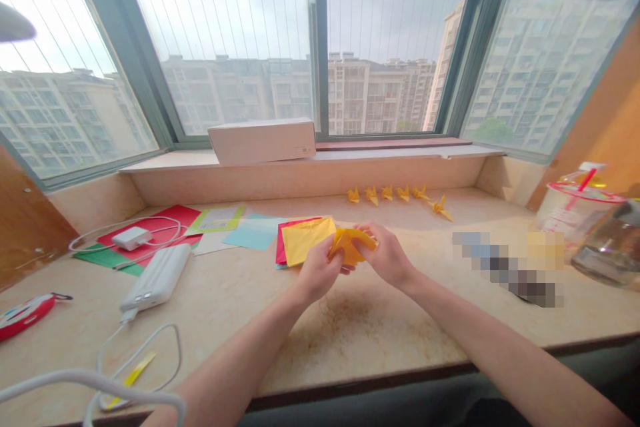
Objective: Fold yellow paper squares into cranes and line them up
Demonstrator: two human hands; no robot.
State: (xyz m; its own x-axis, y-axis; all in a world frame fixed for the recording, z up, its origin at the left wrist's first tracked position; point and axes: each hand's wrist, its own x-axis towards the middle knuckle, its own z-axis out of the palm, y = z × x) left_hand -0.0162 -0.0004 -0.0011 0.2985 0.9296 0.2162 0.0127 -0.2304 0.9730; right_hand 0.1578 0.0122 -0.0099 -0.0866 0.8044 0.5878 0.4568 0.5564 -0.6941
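Both hands hold one piece of folded yellow origami paper (349,248) just above the ledge. My left hand (320,265) pinches its left side, thumb on top. On its right side the fingers of my right hand (387,252) are closed around the edge. Some fingertips are hidden behind the paper. Right behind my left hand lies a stack of square paper sheets (301,240), yellow on top with red and blue edges below. Farther back stand several small yellow paper cranes (387,193) in a row, with one crane (441,209) nearer and to the right.
To the left are coloured sheets (257,230), a white charger (132,238), a power bank (156,278) with looping cables, and a red-and-white object (27,315). A white box (263,142) sits on the windowsill. At right stand a cup with a straw (575,210) and a glass jar (611,247).
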